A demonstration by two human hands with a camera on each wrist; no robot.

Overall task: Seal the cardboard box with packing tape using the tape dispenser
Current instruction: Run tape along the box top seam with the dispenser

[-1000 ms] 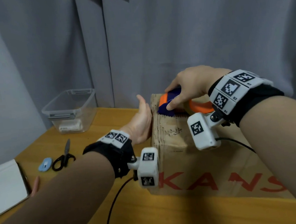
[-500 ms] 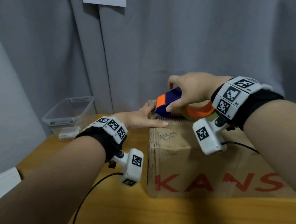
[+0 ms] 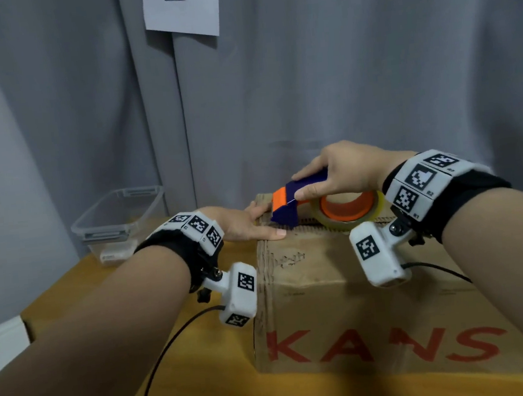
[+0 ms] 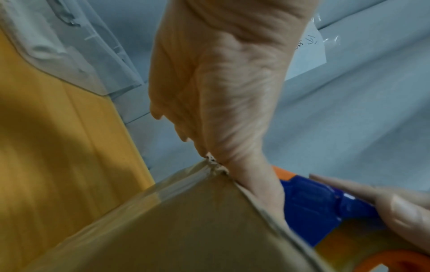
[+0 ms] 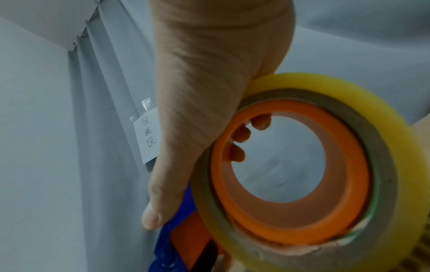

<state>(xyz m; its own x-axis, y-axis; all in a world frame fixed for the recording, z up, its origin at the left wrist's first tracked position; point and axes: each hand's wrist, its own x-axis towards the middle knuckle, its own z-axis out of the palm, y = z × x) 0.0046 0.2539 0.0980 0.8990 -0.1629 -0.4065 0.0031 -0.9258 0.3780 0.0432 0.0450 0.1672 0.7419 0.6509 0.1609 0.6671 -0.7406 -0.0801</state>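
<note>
Red "KANS" lettering (image 3: pixel 386 344) across the cardboard box (image 3: pixel 325 274) front.

One cardboard box (image 3: pixel 342 286), one tape dispenser (image 3: pixel 289 204) carrying one tape roll (image 3: pixel 347 208), one clear plastic bin (image 3: pixel 118 214), one paper note (image 3: pixel 181 7), and two hands: left hand (image 3: pixel 240 225), right hand (image 3: pixel 340 171).

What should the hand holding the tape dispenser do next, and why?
Probably draw the tape dispenser rightward along the cardboard box top: the right hand has its blue head down at the left end, where the left hand presses flat beside it.
</note>
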